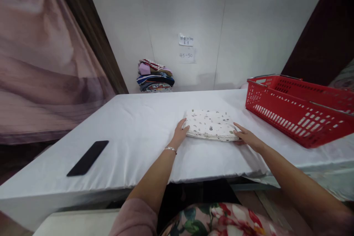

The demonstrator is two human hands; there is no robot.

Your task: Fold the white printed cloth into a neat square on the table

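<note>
A white folded cloth (209,123) with a small scattered print lies on the white table cover, its layered edge facing me. My left hand (180,132) grips it at the left edge, the thumb by the near corner and the fingers along the side. On the opposite side, my right hand (247,137) has its thumb on the top near the right corner, while other fingers go beneath the edge. The undersides of the fingers are partly hidden by the fabric.
To the right stands a red plastic basket (293,108) with metal handles. A black phone-like slab (87,158) lies at the left on the white-covered table (132,132). Folded clothes (155,77) are stacked against the back wall, near paper notes (187,55). A pink curtain (41,62) hangs left.
</note>
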